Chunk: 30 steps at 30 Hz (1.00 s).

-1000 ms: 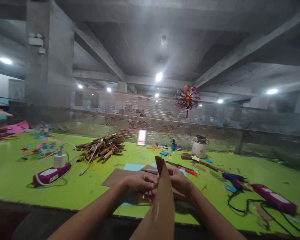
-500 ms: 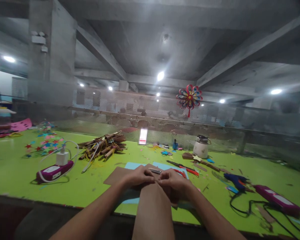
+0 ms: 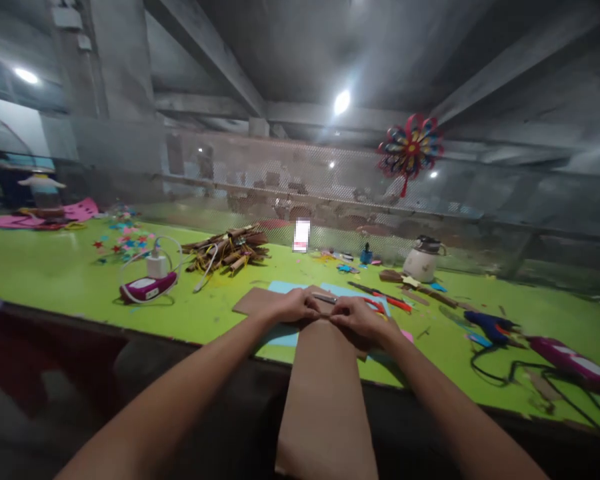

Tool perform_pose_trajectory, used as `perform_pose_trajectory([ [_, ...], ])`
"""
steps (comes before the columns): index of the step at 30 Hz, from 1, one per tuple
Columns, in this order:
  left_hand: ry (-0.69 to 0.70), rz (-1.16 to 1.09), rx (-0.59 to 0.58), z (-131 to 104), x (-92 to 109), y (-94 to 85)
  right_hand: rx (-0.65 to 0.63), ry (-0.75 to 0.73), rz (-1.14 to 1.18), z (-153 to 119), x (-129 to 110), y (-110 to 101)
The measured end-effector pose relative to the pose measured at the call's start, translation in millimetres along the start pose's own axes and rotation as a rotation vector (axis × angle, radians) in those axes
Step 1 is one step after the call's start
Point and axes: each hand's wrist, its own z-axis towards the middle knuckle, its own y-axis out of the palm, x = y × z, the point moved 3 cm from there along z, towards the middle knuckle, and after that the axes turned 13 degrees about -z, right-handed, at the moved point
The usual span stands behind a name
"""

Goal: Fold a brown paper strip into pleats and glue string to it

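Note:
A long strip of brown kraft paper or thin cardboard (image 3: 327,393) runs from the table edge down toward me. My left hand (image 3: 297,307) pinches its far end from the left. Close beside it, my right hand (image 3: 357,317) pinches the same end from the right, and the edge there looks folded or rolled. Just beyond my fingers lie scissors with red handles (image 3: 375,305), their blades pointing left. Light blue sheets (image 3: 283,335) lie under my hands, with another brown piece (image 3: 253,301) to the left.
On the green table (image 3: 190,320) a bundle of brown rolled sticks (image 3: 230,250) lies at back left, near a purple power strip (image 3: 147,287). To the right are a white jug (image 3: 420,261), a blue glue gun (image 3: 490,327) with its cord, and another purple power strip (image 3: 575,363).
The camera view has tilted down, so the table sits higher in the picture and more of the brown strip shows. Both hands still pinch its far end.

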Motion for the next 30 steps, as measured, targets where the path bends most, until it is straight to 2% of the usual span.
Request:
perform_pose_trajectory([
  [4, -0.012, 0.044, -0.031, 2.6, 0.6, 0.3, -0.065, -0.018, -0.042, -1.2, 3.2, -0.4],
  [8, 0.023, 0.077, -0.012, 7.2, -5.7, 1.7, -0.087, -0.035, -0.039, -1.5, 3.5, -2.3],
  [13, -0.01, 0.069, -0.008, 8.7, -10.8, 0.9, -0.065, -0.027, -0.032, -2.1, 3.5, -3.2],
  [18, -0.035, 0.078, -0.005, 5.4, -8.9, -5.6, -0.046, -0.086, -0.119, -4.6, 4.9, -4.3],
  [24, 0.019, 0.133, -0.063, 5.1, -10.9, -7.6, -0.062, -0.082, -0.175, -9.1, 5.0, -10.1],
  [30, 0.088, 0.223, -0.092, 2.6, -4.1, -5.3, -0.067, -0.084, -0.236, -14.2, -2.4, -18.1],
])
